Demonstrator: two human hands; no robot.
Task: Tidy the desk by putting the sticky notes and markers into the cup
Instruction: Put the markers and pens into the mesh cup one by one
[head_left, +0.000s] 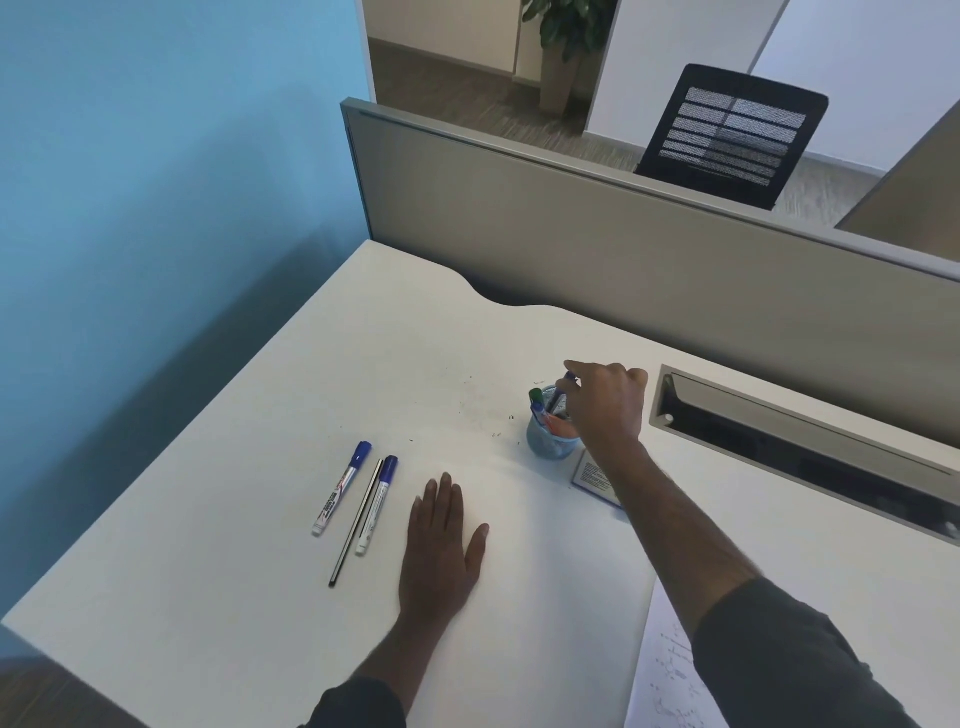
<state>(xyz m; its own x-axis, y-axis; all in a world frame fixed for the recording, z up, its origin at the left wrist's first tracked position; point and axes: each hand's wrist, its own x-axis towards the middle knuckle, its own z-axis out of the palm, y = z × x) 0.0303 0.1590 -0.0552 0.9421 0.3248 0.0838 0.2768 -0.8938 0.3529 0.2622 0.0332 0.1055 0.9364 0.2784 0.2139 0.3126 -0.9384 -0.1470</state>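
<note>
Dark sleeves sit closest, one on each arm. Left hand (441, 540) lies flat on the white tabletop (249, 597), fingers (439, 493) spread a little and holding nothing. Just to its left lie two markers with blue caps, one (343, 488) farther left and one (377, 505) nearer the hand, with a thin dark pencil (356, 525) between them. Both markers have printing on them, too small to read. Right hand (605, 405) is over the blue cup (551, 441), its fingers (569, 387) pinched on a blue marker (562, 392) that stands in the cup. A green-capped marker (536, 397) and something orange are in the cup too. A small box (595, 475) with blurry writing sits beside the cup, partly hidden by the arm. A paper sheet (670, 670) with faint scribbles lies at the near right.
</note>
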